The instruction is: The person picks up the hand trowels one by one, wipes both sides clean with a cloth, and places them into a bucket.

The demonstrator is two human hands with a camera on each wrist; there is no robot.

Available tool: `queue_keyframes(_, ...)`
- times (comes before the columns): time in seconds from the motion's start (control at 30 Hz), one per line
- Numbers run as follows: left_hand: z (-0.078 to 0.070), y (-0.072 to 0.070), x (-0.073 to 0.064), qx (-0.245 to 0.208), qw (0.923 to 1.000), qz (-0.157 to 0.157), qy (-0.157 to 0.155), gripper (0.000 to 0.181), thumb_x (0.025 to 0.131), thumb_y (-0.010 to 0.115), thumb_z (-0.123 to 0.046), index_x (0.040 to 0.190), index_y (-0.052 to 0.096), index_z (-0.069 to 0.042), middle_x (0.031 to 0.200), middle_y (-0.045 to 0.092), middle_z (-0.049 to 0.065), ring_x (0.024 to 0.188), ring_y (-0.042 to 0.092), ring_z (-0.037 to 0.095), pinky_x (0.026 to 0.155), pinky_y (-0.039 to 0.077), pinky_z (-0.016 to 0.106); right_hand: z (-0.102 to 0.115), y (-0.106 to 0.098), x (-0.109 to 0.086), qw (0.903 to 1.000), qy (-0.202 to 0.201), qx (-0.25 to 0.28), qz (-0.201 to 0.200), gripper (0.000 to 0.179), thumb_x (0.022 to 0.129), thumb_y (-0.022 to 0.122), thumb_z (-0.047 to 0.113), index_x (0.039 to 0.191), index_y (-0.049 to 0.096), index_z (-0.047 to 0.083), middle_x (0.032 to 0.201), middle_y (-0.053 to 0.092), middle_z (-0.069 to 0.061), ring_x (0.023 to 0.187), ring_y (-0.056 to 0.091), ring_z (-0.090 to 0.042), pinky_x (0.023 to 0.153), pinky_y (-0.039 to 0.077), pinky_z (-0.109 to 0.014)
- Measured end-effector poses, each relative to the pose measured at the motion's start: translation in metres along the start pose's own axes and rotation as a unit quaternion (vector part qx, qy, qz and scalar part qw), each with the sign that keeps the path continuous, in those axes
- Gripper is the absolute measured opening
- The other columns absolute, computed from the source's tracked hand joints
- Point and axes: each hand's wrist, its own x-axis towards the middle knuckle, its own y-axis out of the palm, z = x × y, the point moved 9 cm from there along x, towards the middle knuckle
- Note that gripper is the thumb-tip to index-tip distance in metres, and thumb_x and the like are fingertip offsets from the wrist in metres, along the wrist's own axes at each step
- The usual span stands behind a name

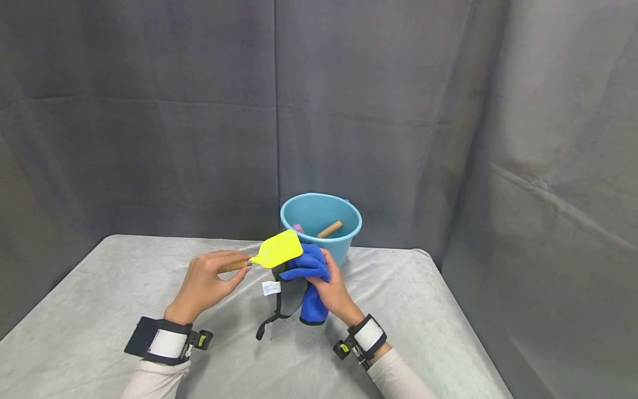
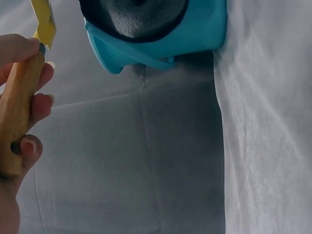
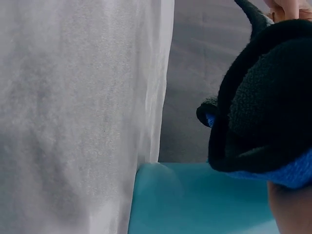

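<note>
My left hand [image 1: 206,281] holds a small shovel by its wooden handle [image 2: 20,109]. The shovel's flat yellow blade [image 1: 279,249] points up and right, overlapping the cloth item and bucket rim from the head camera. In my right hand [image 1: 338,293] is a bunched blue fleece item [image 1: 314,305] with a dark lining, a white tag and a dangling black cord. From the right wrist, its dark, black-edged opening [image 3: 273,102] shows. Just behind both stands a light blue bucket [image 1: 321,198]; a wooden handle [image 1: 330,229] and something pink [image 1: 298,228] lie inside it.
A pale grey cloth covers the table [image 1: 399,310]. Grey curtains [image 1: 199,138] hang behind it and along the right side. The bucket stands near the table's back edge. A strap with a small camera [image 1: 201,339] sits on each wrist.
</note>
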Motion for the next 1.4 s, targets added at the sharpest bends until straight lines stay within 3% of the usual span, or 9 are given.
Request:
queue_keyframes(0.37, -0.018, 0.013, 0.002, -0.023, 0.9991, -0.003, 0.035, 0.032, 0.074, 0.089, -0.005, 0.105, 0.081, -0.01, 0.098, 0.079, 0.0, 0.09, 0.076, 0.019, 0.075, 0.061, 0.041, -0.011, 0.022, -0.007, 0.9974, 0.041, -0.006, 0.059, 0.062, 0.096, 0.065, 0.003, 0.151, 0.038, 0.005, 0.151, 0.049, -0.016, 0.142, 0.044, -0.031, 0.118, 0.034, -0.048)
queue_keyframes(0.5, -0.023, 0.02, 0.002, -0.04, 0.9983, 0.012, 0.04, 0.034, 0.073, 0.089, -0.005, 0.106, 0.08, -0.007, 0.1, 0.079, 0.001, 0.092, 0.076, 0.02, 0.077, 0.062, 0.041, -0.013, 0.028, -0.013, 0.9953, 0.056, -0.029, 0.073, 0.066, 0.096, 0.067, 0.009, 0.153, 0.035, 0.006, 0.155, 0.045, -0.015, 0.146, 0.039, -0.033, 0.12, 0.029, -0.053)
queue_keyframes(0.7, -0.03, 0.029, 0.001, -0.046, 0.9977, 0.038, 0.032, 0.033, 0.077, 0.089, -0.01, 0.108, 0.08, -0.008, 0.101, 0.079, 0.002, 0.095, 0.076, 0.021, 0.081, 0.062, 0.042, -0.019, 0.036, -0.019, 0.9906, 0.08, -0.056, 0.096, 0.061, 0.097, 0.066, 0.016, 0.15, 0.038, 0.007, 0.151, 0.047, -0.015, 0.142, 0.045, -0.033, 0.118, 0.034, -0.053)
queue_keyframes(1.07, -0.032, 0.036, 0.001, -0.045, 0.9967, 0.065, 0.017, 0.031, 0.08, 0.087, -0.015, 0.109, 0.08, -0.009, 0.103, 0.079, 0.001, 0.095, 0.076, 0.019, 0.077, 0.062, 0.039, -0.014, 0.03, -0.018, 0.9942, 0.049, -0.071, 0.064, 0.05, 0.096, 0.066, 0.008, 0.142, 0.046, 0.003, 0.144, 0.053, -0.018, 0.135, 0.05, -0.034, 0.115, 0.038, -0.049)
queue_keyframes(1.4, -0.028, 0.036, 0.0, -0.04, 0.9962, 0.078, 0.003, 0.031, 0.079, 0.087, -0.013, 0.109, 0.08, -0.01, 0.103, 0.079, 0.001, 0.096, 0.076, 0.019, 0.075, 0.062, 0.036, -0.015, 0.029, -0.017, 0.9946, 0.056, -0.064, 0.06, 0.047, 0.093, 0.063, 0.0, 0.139, 0.05, 0.002, 0.141, 0.056, -0.016, 0.133, 0.051, -0.03, 0.116, 0.036, -0.048)
